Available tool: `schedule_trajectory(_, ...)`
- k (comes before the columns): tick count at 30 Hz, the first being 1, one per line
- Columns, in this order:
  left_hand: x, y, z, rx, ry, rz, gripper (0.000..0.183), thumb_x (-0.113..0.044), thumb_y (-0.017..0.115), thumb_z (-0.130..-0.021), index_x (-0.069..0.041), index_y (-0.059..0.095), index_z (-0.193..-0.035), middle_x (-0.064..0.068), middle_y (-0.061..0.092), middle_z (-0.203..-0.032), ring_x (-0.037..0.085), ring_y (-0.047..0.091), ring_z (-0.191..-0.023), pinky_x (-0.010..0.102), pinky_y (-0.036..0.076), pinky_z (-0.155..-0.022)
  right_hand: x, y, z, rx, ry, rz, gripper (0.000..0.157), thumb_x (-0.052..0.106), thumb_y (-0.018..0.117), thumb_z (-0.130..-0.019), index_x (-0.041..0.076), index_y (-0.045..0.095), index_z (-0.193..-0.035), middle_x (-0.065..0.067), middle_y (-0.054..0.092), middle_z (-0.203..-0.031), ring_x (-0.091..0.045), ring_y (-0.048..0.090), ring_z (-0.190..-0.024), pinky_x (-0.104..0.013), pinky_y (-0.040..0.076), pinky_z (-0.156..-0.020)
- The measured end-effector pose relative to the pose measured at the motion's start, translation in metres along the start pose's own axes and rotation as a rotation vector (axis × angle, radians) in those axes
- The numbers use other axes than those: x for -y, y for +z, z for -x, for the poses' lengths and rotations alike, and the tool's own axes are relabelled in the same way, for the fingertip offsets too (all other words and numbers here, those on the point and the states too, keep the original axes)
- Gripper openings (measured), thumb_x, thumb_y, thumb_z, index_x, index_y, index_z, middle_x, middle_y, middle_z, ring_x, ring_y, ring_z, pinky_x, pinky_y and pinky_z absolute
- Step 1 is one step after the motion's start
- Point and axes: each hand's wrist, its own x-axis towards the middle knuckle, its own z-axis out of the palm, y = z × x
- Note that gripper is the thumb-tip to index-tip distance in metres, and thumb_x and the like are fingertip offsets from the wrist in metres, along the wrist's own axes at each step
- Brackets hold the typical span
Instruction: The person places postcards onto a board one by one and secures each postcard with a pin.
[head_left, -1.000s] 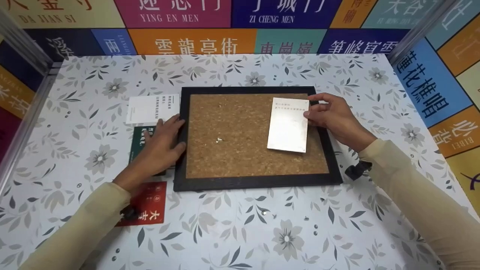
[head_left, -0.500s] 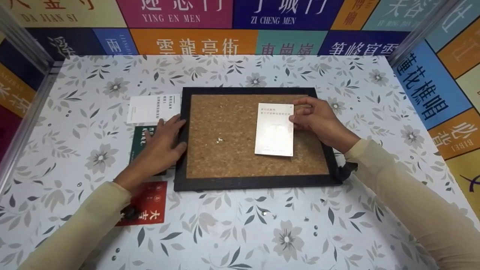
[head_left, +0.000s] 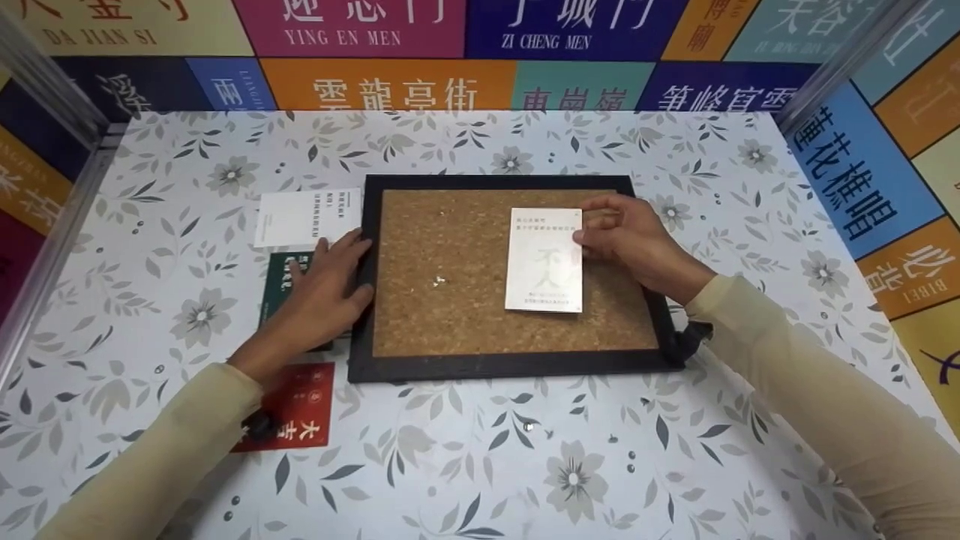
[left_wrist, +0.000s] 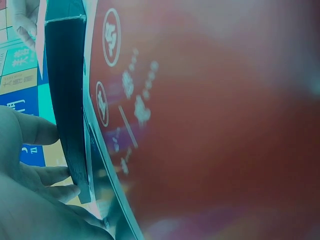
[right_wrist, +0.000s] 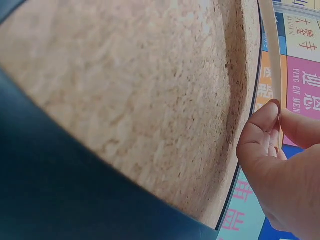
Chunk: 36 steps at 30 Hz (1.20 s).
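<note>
White, faintly printed and rectangular, the card (head_left: pixel 543 262) I am watching is between the two hands, close to the right hand (head_left: pixel 637 244), whose thumb and fingers pinch its side edge. From the right wrist I see it edge-on; whether its lower end touches anything, I cannot tell. Under it lies a brown cork board (head_left: pixel 450 322) in a black rectangular frame (head_left: pixel 502 365), spanning from the left fingertips to the right forearm. The left hand (head_left: pixel 319 289), fingers loosely spread, rests against the outer side of that frame. On the cork, nearer the left hand, I make out tiny shiny pieces (head_left: pixel 439 281). Partly beneath the left hand is a dark green card (head_left: pixel 279 283); just beyond it, a white card with dark lettering (head_left: pixel 289 217); by the left wrist, a red card (head_left: pixel 309 412). Between the forearms, small metallic bits (head_left: pixel 529 426) lie on the white, grey-leaved tabletop (head_left: pixel 420 480). Beyond both hands stand multicoloured lettered panels (head_left: pixel 386 82).
</note>
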Motion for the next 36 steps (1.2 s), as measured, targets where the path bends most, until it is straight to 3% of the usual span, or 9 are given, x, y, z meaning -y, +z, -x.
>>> schedule_trajectory(10, 0.0, 0.0, 0.0, 0.0, 0.002, -0.001, 0.069, -0.014, 0.056, -0.107, 0.0, 0.033, -0.171, 0.015, 0.016, -0.184, 0.054, -0.004, -0.166, 0.084, -0.016, -0.119, 0.003, 0.007, -0.006, 0.008, -0.002, -0.07, 0.046, -0.015, 0.069, -0.097, -0.005, 0.056, -0.14, -0.004, 0.068, -0.106, -0.011, 0.067, -0.093, -0.029, 0.064, -0.082)
schedule_trajectory(26, 0.014, 0.008, -0.003, -0.064, 0.054, 0.006, 0.068, -0.016, 0.059, -0.105, -0.001, 0.039, -0.168, 0.015, 0.022, -0.182, 0.056, 0.002, -0.165, 0.087, -0.012, -0.118, 0.011, 0.027, -0.012, 0.034, 0.002, -0.027, 0.046, -0.016, 0.068, -0.096, -0.008, 0.055, -0.139, -0.006, 0.068, -0.099, -0.013, 0.069, -0.089, -0.029, 0.066, -0.08)
schedule_trajectory(36, 0.002, 0.002, 0.001, -0.027, 0.021, 0.005, 0.07, -0.015, 0.057, -0.105, 0.001, 0.035, -0.17, 0.017, 0.018, -0.183, 0.055, -0.002, -0.166, 0.084, -0.015, -0.119, 0.017, 0.038, -0.017, 0.049, -0.021, 0.024, 0.046, -0.015, 0.069, -0.096, -0.01, 0.055, -0.14, -0.009, 0.068, -0.099, -0.015, 0.069, -0.086, -0.029, 0.064, -0.079)
